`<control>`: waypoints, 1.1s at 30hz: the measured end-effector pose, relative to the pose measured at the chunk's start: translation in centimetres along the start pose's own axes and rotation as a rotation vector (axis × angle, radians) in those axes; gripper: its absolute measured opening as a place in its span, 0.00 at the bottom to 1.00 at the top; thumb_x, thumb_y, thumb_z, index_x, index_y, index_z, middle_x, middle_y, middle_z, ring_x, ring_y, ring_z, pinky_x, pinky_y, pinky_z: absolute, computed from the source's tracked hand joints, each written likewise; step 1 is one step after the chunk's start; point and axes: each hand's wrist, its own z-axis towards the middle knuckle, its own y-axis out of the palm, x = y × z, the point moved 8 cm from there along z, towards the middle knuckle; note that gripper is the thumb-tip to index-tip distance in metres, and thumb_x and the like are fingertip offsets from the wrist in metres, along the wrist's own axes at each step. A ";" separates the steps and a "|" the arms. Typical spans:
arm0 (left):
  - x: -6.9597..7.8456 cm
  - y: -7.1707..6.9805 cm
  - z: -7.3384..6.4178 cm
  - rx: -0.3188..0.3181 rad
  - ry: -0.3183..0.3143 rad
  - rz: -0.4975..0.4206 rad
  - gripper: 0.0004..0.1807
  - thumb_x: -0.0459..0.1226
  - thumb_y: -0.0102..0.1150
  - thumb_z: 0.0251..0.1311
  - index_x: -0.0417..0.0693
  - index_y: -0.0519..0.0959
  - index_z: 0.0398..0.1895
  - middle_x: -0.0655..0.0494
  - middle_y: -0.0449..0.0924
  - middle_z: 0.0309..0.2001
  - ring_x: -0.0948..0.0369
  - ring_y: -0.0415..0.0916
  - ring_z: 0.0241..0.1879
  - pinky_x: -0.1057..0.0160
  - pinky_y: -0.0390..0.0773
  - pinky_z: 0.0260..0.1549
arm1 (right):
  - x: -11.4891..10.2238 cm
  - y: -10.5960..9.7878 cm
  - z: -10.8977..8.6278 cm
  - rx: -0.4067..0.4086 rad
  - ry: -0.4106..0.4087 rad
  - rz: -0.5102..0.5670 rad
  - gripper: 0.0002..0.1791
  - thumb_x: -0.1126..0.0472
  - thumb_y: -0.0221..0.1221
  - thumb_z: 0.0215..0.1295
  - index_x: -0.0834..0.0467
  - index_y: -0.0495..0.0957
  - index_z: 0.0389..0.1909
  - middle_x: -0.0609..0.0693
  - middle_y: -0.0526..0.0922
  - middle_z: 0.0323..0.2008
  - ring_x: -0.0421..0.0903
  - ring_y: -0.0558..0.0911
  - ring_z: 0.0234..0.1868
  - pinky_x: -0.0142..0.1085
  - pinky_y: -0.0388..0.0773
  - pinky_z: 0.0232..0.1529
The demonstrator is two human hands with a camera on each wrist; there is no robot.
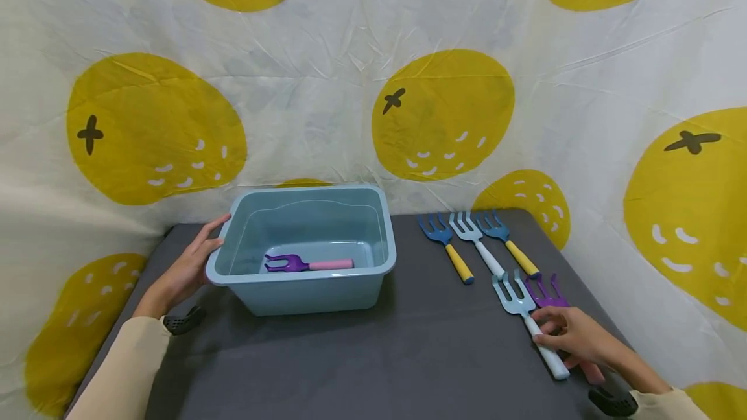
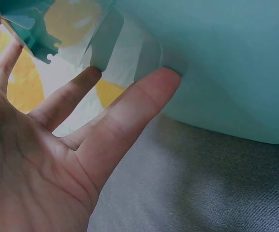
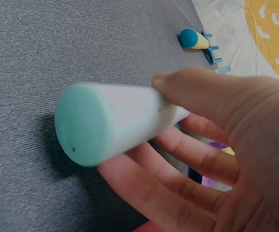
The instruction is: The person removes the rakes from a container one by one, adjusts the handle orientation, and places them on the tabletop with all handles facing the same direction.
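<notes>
My left hand (image 1: 182, 277) reaches to the left side of a light blue plastic tub (image 1: 303, 293). In the left wrist view its fairly straight fingers (image 2: 129, 113) touch the tub's outer wall beneath the rim. Inside the tub lies a purple hand fork (image 1: 288, 263) with a pink handle. My right hand (image 1: 578, 336) pinches the white handle of a pale blue hand fork (image 1: 516, 297) between thumb and fingers. The right wrist view shows that handle's pale green end (image 3: 81, 125) close up. Partly hidden under the right hand is another purple fork (image 1: 545, 293) with a pink handle.
Behind the right hand lie a blue fork (image 1: 438, 232) with a yellow handle, a pale blue fork (image 1: 467, 229) and another blue fork (image 1: 496, 229). A dark grey cloth (image 1: 408, 355) covers the table. A fruit-patterned curtain (image 1: 327, 109) borders its back and sides.
</notes>
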 end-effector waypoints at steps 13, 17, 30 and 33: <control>0.1 0.0 0.1 0.001 -0.001 0.001 0.33 0.52 0.37 0.82 0.75 0.39 0.83 0.40 0.37 0.80 0.38 0.61 0.65 0.42 0.78 0.48 | -0.7 -0.4 0.3 0.063 -0.014 -0.075 0.26 0.62 0.72 0.62 0.69 0.76 0.57 0.56 0.80 0.37 0.43 0.80 0.31 0.46 0.82 0.19; 0.2 0.0 0.0 0.007 -0.004 0.006 0.33 0.53 0.37 0.82 0.76 0.39 0.83 0.40 0.36 0.80 0.35 0.58 0.66 0.41 0.78 0.49 | -0.9 -0.6 0.4 0.054 -0.020 -0.081 0.26 0.61 0.72 0.62 0.69 0.76 0.57 0.56 0.81 0.37 0.42 0.80 0.31 0.46 0.82 0.19; 0.2 0.1 0.1 0.001 0.008 0.003 0.33 0.53 0.38 0.82 0.76 0.40 0.83 0.40 0.39 0.80 0.37 0.62 0.64 0.43 0.79 0.48 | -6.1 -3.0 1.3 0.020 -0.242 -0.126 0.33 0.61 0.68 0.66 0.68 0.66 0.67 0.65 0.78 0.45 0.49 0.85 0.33 0.46 0.83 0.20; -0.1 0.2 0.1 -0.004 0.005 0.001 0.33 0.53 0.37 0.82 0.75 0.40 0.83 0.39 0.39 0.79 0.38 0.64 0.63 0.44 0.80 0.48 | -8.4 -3.4 1.8 0.017 -0.313 -0.149 0.34 0.62 0.68 0.66 0.66 0.65 0.69 0.67 0.79 0.48 0.49 0.85 0.32 0.45 0.83 0.22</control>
